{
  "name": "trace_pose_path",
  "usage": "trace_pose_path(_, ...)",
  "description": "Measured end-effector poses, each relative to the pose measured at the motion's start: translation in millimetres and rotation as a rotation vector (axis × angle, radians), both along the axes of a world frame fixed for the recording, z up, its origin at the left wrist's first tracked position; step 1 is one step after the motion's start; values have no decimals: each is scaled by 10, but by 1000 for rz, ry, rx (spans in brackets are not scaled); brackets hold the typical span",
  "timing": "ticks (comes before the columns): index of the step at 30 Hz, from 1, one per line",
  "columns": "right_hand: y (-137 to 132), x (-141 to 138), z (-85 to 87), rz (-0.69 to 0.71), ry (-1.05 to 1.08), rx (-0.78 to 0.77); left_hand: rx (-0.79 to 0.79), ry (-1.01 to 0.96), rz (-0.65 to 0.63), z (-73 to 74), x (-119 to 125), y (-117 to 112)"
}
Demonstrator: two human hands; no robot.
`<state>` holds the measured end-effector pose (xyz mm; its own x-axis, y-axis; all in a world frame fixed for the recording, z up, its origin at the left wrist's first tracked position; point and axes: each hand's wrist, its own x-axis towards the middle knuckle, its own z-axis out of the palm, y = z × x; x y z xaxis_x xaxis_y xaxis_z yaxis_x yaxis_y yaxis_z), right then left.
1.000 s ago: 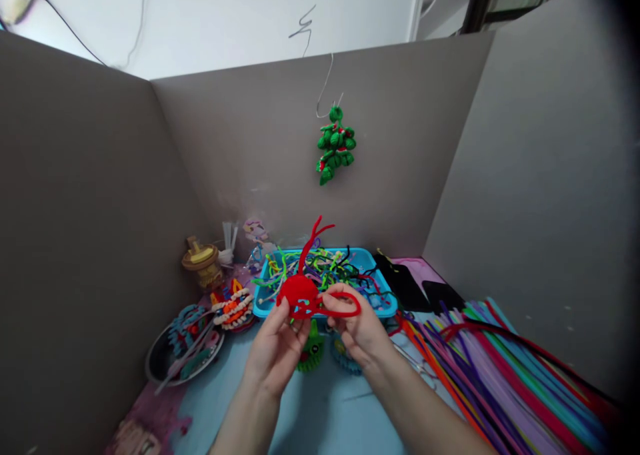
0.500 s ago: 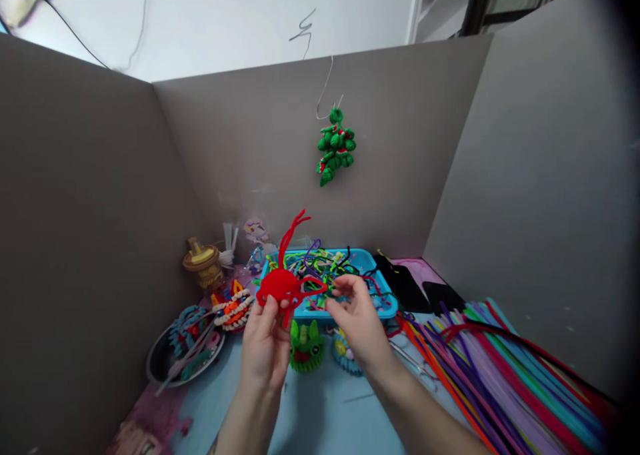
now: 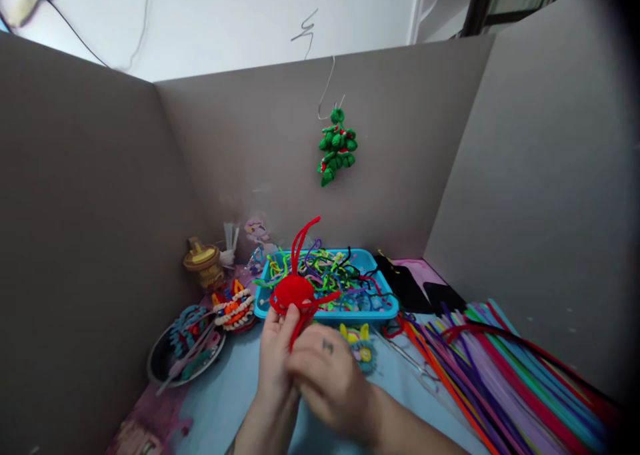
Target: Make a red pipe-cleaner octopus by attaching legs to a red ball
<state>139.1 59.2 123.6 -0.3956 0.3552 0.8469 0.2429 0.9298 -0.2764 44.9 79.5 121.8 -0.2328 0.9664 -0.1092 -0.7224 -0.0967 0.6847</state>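
In my left hand [image 3: 277, 351] is a red pipe-cleaner figure [image 3: 295, 291], its round, tightly wound body pinched between thumb and fingers. Two long strands stick up from its top, a loop points right and another strand hangs down. My right hand [image 3: 327, 375] has curled fingers at the end of that lower strand, overlapping my left hand. Some blur covers the right fingers, and their tips are partly hidden. Behind the hands lies a blue tray [image 3: 325, 316] full of tangled pipe-cleaner scraps. Close to the right hand stands a blue-and-yellow pipe-cleaner piece [image 3: 364, 351].
Long coloured pipe cleaners [image 3: 520, 368] cover the right side, beside scissors [image 3: 407, 358]. At left are a metal bowl [image 3: 155, 368] with tools, an orange-and-cream piece [image 3: 234, 306] and a brown jar [image 3: 204, 261]. A green ornament [image 3: 337, 148] hangs on the grey partition [image 3: 240, 141].
The red figure and my left hand have shifted slightly right. My right hand has come down and left from the side loop to the lower strand, now covering the green figure.
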Motion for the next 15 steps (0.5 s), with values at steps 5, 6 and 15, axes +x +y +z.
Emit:
trace_pose_path(5, -174, -11, 160, 395, -96, 115, -46, -44, 24, -46, -65, 83)
trace_pose_path(6, -170, 30, 197, 475, -106, 47, -54, -65, 30, -35, -62, 79)
trace_pose_path(15, 316, 362, 111, -302, 348, -291, 71, 3, -70, 74, 49, -79)
